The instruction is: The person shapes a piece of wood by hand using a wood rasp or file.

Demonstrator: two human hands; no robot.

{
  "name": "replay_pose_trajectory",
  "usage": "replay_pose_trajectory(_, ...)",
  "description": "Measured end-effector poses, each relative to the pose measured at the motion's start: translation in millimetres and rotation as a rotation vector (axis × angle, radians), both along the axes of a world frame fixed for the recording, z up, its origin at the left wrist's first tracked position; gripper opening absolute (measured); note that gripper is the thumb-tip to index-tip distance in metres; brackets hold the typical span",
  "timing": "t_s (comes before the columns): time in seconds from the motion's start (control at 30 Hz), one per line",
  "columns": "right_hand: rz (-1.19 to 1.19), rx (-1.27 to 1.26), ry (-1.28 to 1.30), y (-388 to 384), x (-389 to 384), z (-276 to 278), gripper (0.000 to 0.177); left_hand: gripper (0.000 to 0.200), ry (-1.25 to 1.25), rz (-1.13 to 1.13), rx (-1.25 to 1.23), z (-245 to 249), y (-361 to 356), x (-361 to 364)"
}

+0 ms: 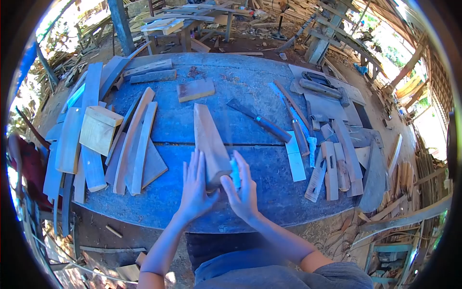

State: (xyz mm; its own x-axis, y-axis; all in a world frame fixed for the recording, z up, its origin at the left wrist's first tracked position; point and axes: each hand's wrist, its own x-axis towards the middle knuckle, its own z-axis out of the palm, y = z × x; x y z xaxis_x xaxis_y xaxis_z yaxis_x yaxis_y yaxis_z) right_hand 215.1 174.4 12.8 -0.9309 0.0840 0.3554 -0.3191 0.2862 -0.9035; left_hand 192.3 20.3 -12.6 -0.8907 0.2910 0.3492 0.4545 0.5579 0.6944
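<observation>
A tapered wooden block (pixel 211 139) lies lengthwise on the table in front of me, its thicker end toward my body. My left hand (pixel 195 185) rests along the block's left side, fingers stretched out and thumb spread near the close end. On the other side, my right hand (pixel 243 190) has its fingers curved around a small light-blue piece (pixel 235 172), pressed by the block's right edge. What kind of piece it is cannot be made out, and the fingers partly hide it. Beyond the block's right side lies a chisel (pixel 262 123) with a wooden handle.
The blue worktable (pixel 183 207) holds curved wooden strips (pixel 132 142) and a wooden block (pixel 102 127) on the left. A flat wood piece (pixel 196 90) sits farther back. To the right are a white strip (pixel 295 156), a hand saw (pixel 322 86) and wooden planes (pixel 330 168).
</observation>
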Motion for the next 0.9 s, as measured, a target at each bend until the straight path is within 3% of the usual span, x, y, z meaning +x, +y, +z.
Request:
replay_pose_trajectory(0.03,-0.003,-0.002,-0.005,-5,1,3,0.062,0.106,0.047,0.111,-0.124,0,-2,-1)
replay_pose_trajectory(0.07,0.055,0.057,0.047,-12,2,4,0.060,0.101,-0.082,0.173,0.219,-4,3,-3)
replay_pose_trajectory(0.13,0.111,0.156,0.167,-19,-3,4,0.052,0.098,-0.066,0.222,0.325,-5,8,-6)
replay_pose_trajectory(0.2,0.149,0.151,0.126,-14,-11,4,0.049,0.087,0.011,0.285,0.458,-6,11,-12)
replay_pose_trajectory(0.37,0.164,0.230,0.038,13,-17,22,0.041,0.081,-0.119,0.190,0.479,-10,3,-31)
replay_pose_trajectory(0.43,0.136,0.493,0.077,27,-14,26,0.042,0.081,-0.022,0.102,0.365,-6,5,-38)
replay_pose_trajectory(0.47,0.119,0.601,-0.034,28,-7,30,0.043,0.080,0.126,0.126,0.169,-5,6,-40)
replay_pose_trajectory(0.67,-0.008,0.690,0.058,39,-50,18,0.046,0.079,0.112,0.233,0.266,-11,31,-40)
replay_pose_trajectory(0.7,-0.068,0.728,-0.043,43,-70,14,0.044,0.079,0.089,0.250,0.240,-10,30,-42)
replay_pose_trajectory(0.77,-0.088,0.636,-0.069,51,-96,9,0.041,0.080,0.101,0.253,0.204,-8,29,-41)
replay_pose_trajectory(0.83,0.009,0.515,-0.017,51,-79,7,0.043,0.081,0.168,0.202,0.169,-10,22,-45)
replay_pose_trajectory(0.9,0.095,0.500,-0.023,38,-32,23,0.044,0.081,0.077,0.213,0.215,-5,18,-43)
